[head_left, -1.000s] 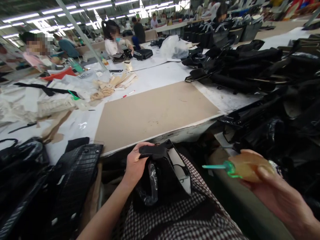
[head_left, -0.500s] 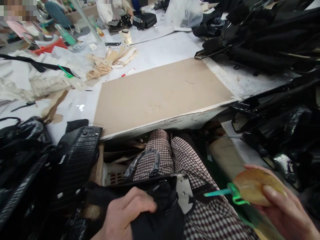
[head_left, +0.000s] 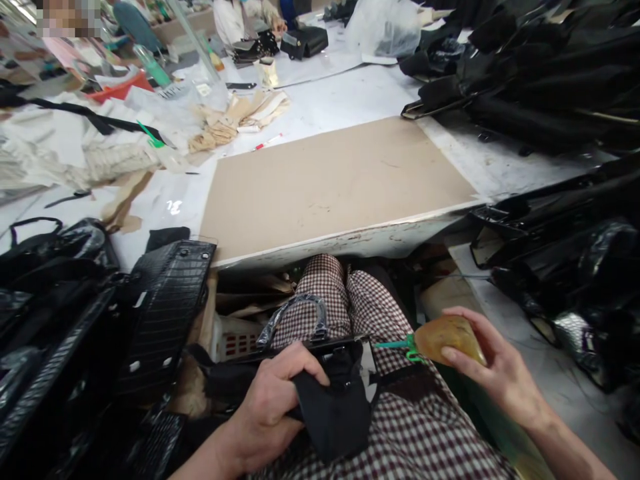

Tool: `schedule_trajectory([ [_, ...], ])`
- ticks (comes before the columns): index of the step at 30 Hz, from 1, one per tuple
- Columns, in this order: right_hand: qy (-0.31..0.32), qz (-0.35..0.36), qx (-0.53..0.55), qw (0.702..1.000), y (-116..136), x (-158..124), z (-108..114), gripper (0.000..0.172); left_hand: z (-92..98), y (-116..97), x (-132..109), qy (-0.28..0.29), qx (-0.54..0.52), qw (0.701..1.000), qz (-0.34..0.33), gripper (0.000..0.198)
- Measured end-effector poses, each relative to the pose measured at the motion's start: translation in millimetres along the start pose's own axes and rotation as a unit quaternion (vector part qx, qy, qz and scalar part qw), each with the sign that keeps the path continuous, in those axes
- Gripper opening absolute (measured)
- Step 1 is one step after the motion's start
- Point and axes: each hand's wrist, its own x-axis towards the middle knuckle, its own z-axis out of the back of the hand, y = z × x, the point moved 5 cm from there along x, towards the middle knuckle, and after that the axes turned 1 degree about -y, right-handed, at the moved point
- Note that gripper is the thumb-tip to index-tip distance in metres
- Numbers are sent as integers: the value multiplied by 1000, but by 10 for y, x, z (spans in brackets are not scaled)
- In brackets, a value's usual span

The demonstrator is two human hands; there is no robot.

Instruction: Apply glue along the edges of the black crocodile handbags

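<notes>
A black handbag lies across my lap on checked cloth, its plastic-wrapped handle standing up on the far side. My left hand is closed on the bag's black lining, which is folded outward. In my right hand is a glue bottle of yellowish, see-through plastic, held on its side. Its thin green nozzle points left, its tip close to a pale grey piece at the bag's right end. I cannot tell whether the tip touches it.
Ahead is a white table with a beige board. Black bag parts crowd my left; more black pieces are heaped at the right. Beige scraps and a red pen lie beyond the board. A co-worker's hand shows at the far side.
My right hand has brought the glue bottle left, up to the bag's right end. My left hand has moved slightly right and now folds the lining outward. The view has shifted a little.
</notes>
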Motion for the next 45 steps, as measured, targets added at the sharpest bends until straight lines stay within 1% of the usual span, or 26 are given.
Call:
schedule_trajectory([
  [4,23,-4,18,1000,-75,96,-94,57,28,-17,-8,-19,-3,1000,-21,12],
  [10,38,-5,31,999,-123,173,-168,60,78,-41,-12,-31,1,999,-28,15],
  [13,48,-2,33,998,-141,176,-167,59,79,-46,-19,-31,-1,999,-24,12],
  [18,59,0,21,998,-119,189,-114,56,66,5,-1,-31,-15,999,-13,10],
  [22,105,-11,3,994,-141,194,-108,54,71,41,25,-29,-16,999,-9,7],
  [24,119,-20,4,993,-175,189,-118,54,73,50,25,-28,-15,999,-5,7],
  [25,116,-21,5,993,-191,188,-122,54,75,51,23,-28,-14,999,-5,7],
  [29,71,3,14,997,-203,202,-109,56,86,45,12,-30,-14,999,-6,11],
  [31,70,18,13,997,-174,206,-106,55,92,41,6,-32,-15,999,-9,11],
  [33,95,21,8,995,-138,201,-109,54,92,39,-3,-33,-18,999,-11,10],
  [36,147,4,12,989,-104,174,-112,53,82,37,-19,-33,-20,999,-10,9],
  [38,159,-2,14,987,-100,159,-103,52,75,36,-31,-34,-20,999,-9,9],
  [40,138,6,6,990,-101,160,-83,52,71,37,-46,-35,-22,999,-9,10],
  [43,77,33,-1,996,-93,176,-66,50,68,42,-67,-32,-25,999,-8,12],
  [45,48,46,3,998,-87,181,-78,50,64,47,-81,-29,-22,999,-8,15],
])
